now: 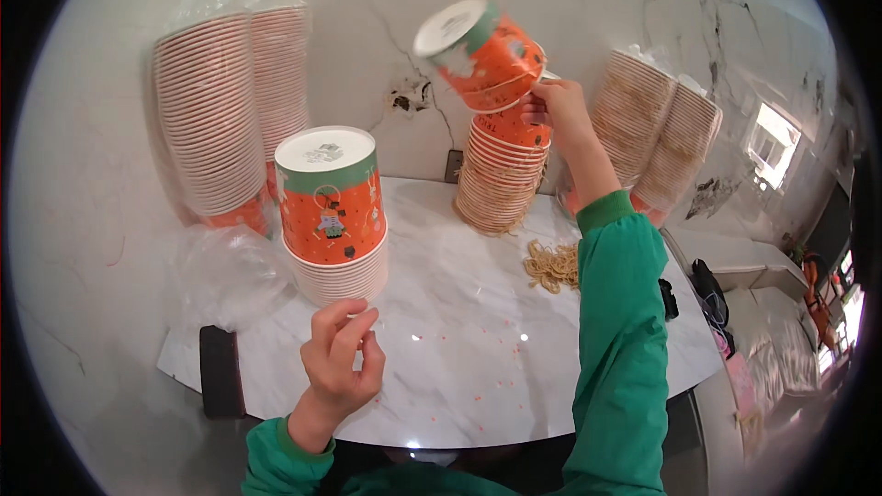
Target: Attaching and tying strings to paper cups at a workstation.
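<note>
My right hand [562, 110] grips an orange paper tub [491, 60] with a green band by its rim. The tub is tilted, its white base up and to the left. Directly below it stands a stack of upside-down tubs [501, 170], with tan rubber bands around many of the rims. In front of a second stack of inverted orange tubs [333, 216], my left hand [338, 354] hovers with its fingers loosely bent and apart, seemingly holding nothing. A small heap of rubber bands [553, 264] lies beside my right forearm.
Tall bagged tub stacks [207, 119] lean at the back left, with crumpled clear plastic [225, 276] before them. More banded stacks [634, 119] in plastic stand at the back right. A dark brown block [221, 372] sits at the left edge of the marble-patterned table [432, 312].
</note>
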`<state>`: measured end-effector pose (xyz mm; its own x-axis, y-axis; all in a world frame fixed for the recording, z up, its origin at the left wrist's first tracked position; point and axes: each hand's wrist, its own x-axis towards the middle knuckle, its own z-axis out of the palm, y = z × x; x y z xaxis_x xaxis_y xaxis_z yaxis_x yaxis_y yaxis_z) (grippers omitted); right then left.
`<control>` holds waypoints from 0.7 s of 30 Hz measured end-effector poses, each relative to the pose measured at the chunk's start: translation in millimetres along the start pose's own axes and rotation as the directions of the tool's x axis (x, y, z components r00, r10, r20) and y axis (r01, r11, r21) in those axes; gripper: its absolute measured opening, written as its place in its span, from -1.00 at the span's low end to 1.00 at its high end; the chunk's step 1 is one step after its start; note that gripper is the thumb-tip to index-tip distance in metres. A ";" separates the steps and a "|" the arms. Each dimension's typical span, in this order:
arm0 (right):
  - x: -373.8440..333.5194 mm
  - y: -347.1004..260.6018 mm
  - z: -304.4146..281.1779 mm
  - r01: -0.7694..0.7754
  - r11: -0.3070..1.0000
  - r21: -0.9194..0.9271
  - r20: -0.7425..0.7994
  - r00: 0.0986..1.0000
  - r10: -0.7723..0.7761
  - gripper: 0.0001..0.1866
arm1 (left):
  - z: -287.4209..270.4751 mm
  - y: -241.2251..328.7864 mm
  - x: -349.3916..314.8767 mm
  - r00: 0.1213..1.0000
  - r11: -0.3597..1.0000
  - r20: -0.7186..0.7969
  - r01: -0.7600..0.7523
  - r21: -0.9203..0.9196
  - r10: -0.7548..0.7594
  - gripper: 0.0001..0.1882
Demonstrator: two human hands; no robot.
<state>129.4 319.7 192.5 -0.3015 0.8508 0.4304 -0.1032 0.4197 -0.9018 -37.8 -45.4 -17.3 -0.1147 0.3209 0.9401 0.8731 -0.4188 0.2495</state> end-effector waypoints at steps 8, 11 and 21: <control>37.0 25.0 -13.6 -0.106 0.878 0.466 -0.116 0.977 0.179 -0.79 | 2.0 5.8 1.9 0.999 0.999 0.024 -0.032 0.006 0.032 -0.54; 36.1 29.4 -7.2 -0.106 0.879 0.465 -0.184 0.960 0.213 -0.80 | 0.2 6.5 2.1 0.999 1.000 0.029 -0.024 0.012 0.023 -0.55; 11.8 53.0 -21.7 -0.222 0.891 0.395 -0.121 0.949 0.290 -0.80 | 1.3 5.1 2.7 0.998 0.999 0.059 -0.038 0.020 0.036 -0.55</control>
<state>141.0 358.8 150.6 -0.2018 0.9676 0.1520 -0.3997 0.0603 -0.9147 -33.0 -45.5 -13.8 -0.0545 0.3553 0.9332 0.8860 -0.4137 0.2093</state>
